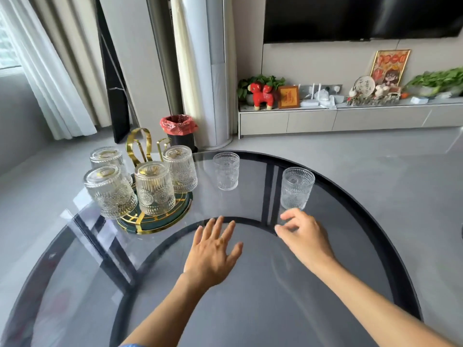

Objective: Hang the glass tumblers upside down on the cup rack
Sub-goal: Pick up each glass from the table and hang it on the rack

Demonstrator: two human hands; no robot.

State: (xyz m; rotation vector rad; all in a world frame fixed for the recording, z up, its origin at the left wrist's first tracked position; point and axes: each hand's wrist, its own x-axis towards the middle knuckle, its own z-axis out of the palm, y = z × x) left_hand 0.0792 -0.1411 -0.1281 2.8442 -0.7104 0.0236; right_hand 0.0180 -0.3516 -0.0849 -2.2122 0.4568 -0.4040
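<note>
On the smoked-glass surface [250, 309] we list: one gold cup rack [140, 146] on a dark round base, far left, carrying four glass tumblers upside down [155, 189]. Two upright tumblers stand apart from it: one at centre back [226, 171], one at right [297, 187]. Our left hand [213, 254] lies flat, fingers spread, holding nothing. Our right hand [303, 234], fingers loosely curled and empty, sits just before the right tumbler, not touching it.

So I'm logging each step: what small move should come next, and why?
Probably the right hand reaching forward to grasp the nearest upright tumbler: it is empty, fingers spread, just short of that glass, while four tumblers already hang inverted on the rack.
</note>
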